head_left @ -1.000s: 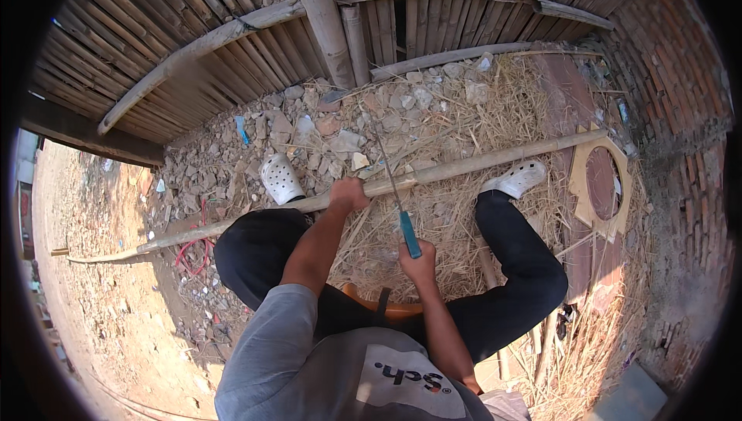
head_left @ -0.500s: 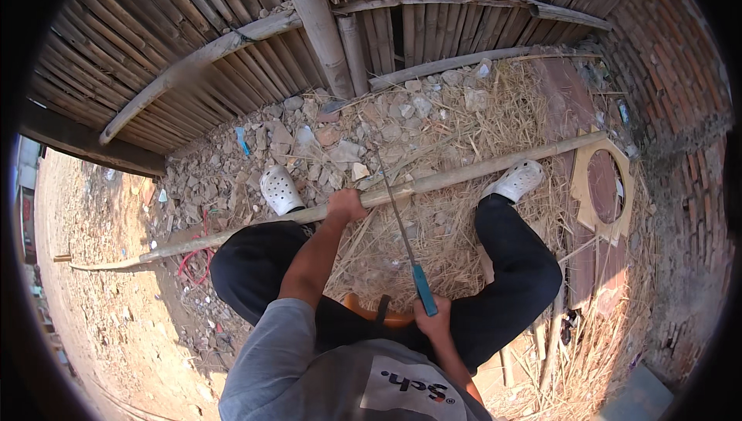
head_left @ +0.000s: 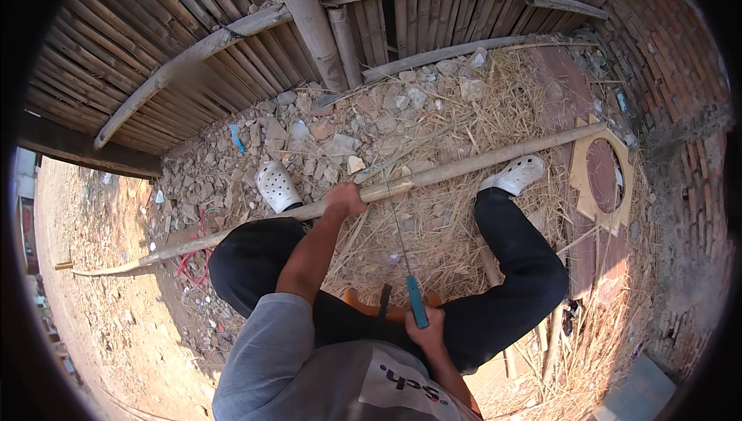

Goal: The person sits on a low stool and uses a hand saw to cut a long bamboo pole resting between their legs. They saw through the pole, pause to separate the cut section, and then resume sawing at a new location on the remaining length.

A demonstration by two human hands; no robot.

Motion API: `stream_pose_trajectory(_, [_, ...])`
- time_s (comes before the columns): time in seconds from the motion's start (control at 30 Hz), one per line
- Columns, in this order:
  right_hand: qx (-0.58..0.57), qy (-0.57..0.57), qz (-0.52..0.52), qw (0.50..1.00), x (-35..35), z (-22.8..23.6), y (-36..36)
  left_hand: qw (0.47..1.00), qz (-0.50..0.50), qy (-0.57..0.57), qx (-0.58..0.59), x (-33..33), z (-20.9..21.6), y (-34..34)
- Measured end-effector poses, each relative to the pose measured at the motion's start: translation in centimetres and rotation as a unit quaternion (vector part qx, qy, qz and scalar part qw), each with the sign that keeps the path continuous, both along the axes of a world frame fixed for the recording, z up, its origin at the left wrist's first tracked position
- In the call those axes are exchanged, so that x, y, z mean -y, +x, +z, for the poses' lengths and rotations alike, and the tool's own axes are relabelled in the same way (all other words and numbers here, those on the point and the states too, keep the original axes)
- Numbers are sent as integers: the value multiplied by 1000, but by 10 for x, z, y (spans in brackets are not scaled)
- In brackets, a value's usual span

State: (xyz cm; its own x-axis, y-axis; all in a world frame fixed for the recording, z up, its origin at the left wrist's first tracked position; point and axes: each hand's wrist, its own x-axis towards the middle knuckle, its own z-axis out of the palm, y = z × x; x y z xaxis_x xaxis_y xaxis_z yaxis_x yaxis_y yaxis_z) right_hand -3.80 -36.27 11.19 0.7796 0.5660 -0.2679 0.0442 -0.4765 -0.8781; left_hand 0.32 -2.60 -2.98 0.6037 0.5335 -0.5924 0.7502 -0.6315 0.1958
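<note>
A long, pale wooden pole point(head_left: 471, 165) lies slantwise before me, from the ground at the left to the right side. My left hand point(head_left: 345, 199) is closed round it near the middle. Just right of that grip, the thin blade of a hand saw point(head_left: 417, 302) crosses the pole; whether its teeth are in a cut is too small to tell. My right hand point(head_left: 426, 328), close to my lap, is closed on the saw's teal handle. My white clogs point(head_left: 277, 187) stand beyond the pole at left and on its near side at right.
An orange seat point(head_left: 355, 303) shows beneath me. Stone rubble point(head_left: 270, 131) and straw point(head_left: 495, 104) cover the ground up to a slatted wall point(head_left: 433, 23). At right are a yellowish board with an oval hole point(head_left: 581, 189) and a brick wall point(head_left: 696, 189). Red cord point(head_left: 185, 268) lies left.
The saw has shifted back toward my body and slightly left, together with my right hand. My left hand keeps its hold on the pole.
</note>
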Motion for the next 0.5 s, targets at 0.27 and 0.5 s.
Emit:
stream_pose_trajectory(0.27, [-30, 12, 15, 999, -14, 9, 9, 1000, -14, 15, 15, -11, -3, 8])
stream_pose_trajectory(0.5, [6, 7, 15, 1000, 21, 59, 20, 1000, -19, -5, -10, -3, 17, 13])
